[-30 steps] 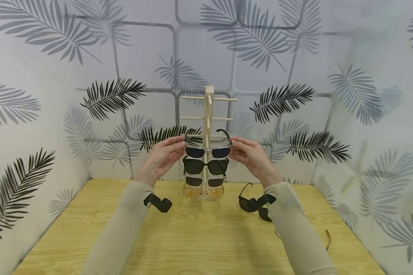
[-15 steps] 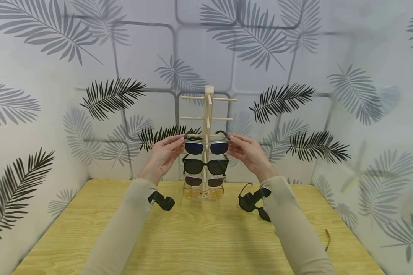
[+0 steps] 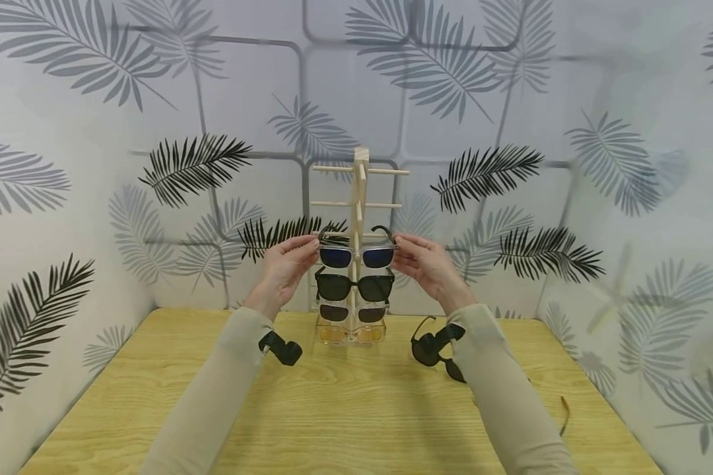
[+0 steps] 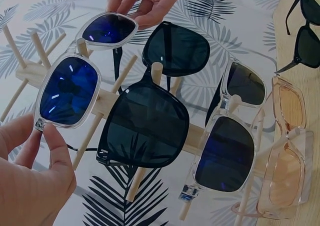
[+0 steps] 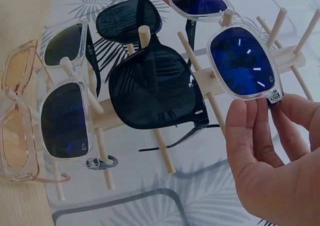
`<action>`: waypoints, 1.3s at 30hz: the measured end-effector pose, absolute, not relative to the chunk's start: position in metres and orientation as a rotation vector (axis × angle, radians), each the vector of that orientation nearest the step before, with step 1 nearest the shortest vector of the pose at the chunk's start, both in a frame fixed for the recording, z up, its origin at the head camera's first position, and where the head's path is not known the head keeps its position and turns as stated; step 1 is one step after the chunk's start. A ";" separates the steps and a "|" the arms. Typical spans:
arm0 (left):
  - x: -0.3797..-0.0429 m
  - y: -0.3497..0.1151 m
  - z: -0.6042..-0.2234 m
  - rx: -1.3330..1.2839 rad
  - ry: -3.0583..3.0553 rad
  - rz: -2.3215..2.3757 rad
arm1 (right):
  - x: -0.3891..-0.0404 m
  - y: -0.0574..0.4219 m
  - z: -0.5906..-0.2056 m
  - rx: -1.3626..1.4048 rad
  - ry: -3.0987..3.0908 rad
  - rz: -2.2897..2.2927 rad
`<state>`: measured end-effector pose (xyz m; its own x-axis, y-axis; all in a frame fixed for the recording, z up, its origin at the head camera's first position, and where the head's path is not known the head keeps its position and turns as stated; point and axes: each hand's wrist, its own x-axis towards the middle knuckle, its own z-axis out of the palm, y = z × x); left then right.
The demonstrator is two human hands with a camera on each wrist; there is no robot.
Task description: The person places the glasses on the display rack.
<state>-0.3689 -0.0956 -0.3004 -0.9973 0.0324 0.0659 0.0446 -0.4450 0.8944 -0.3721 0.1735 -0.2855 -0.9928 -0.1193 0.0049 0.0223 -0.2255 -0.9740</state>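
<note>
A pair of clear-framed sunglasses (image 3: 377, 257) with dark blue lenses sits at the wooden display stand (image 3: 361, 188), its bridge at a short peg. My left hand (image 3: 285, 267) pinches one hinge corner, thumb and fingers at the temple. On the other side my right hand (image 3: 424, 267) pinches the opposite hinge corner. Directly below hang black sunglasses (image 5: 157, 86), then another clear-framed pair (image 4: 225, 153) with dark lenses. Lowest on the stand is a peach-tinted pair (image 4: 287, 178). The upper crossbars of the stand carry nothing.
Black sunglasses (image 3: 426, 353) lie on the wooden table (image 3: 333, 409) to the right, partly behind my right wrist. A thin brown temple tip (image 3: 565, 415) shows beyond my right sleeve. Leaf-patterned walls (image 3: 475, 99) enclose the back and sides.
Both hands have brought the clear-framed sunglasses slightly up and back to the stand, opening a gap above the black pair. Over the last half second they have barely moved.
</note>
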 end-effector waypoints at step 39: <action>-0.343 -0.088 -0.314 -0.317 -1.826 -2.455 | -0.345 0.209 -0.305 -0.220 2.098 -2.223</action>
<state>-0.3432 -0.0880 -0.3143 -0.9766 0.0700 0.2032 0.1745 -0.2938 0.9398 -0.3449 0.2086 -0.3049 -0.9868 -0.1540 0.0509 -0.0419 -0.0612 -0.9972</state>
